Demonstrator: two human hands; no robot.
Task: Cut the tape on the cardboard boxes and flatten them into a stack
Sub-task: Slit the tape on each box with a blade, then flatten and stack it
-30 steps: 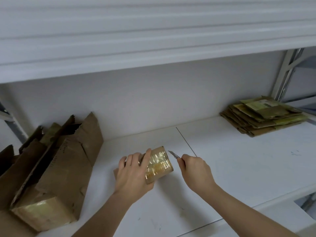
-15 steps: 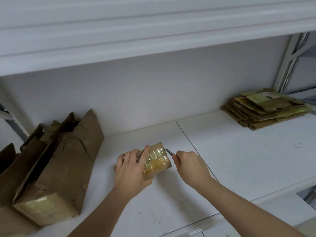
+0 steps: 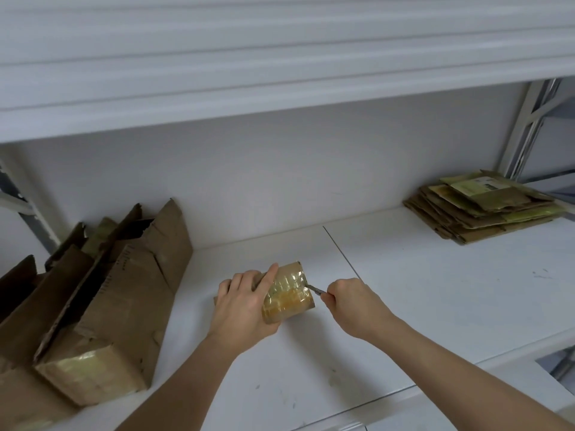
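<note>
A small cardboard box lies on the white shelf, its taped end shiny and facing me. My left hand grips it from the left, fingers over the top and thumb along the taped end. My right hand grips a small knife whose blade tip touches the tape at the box's right edge. A stack of flattened boxes lies at the far right of the shelf.
Several larger cardboard boxes with open flaps stand at the left, one taped at its near end. An upper shelf hangs overhead. A metal upright stands at the right. The shelf's front edge runs below my arms.
My right hand has brought the knife leftward from beside the box until its tip meets the taped end. My left hand keeps its hold on the box.
</note>
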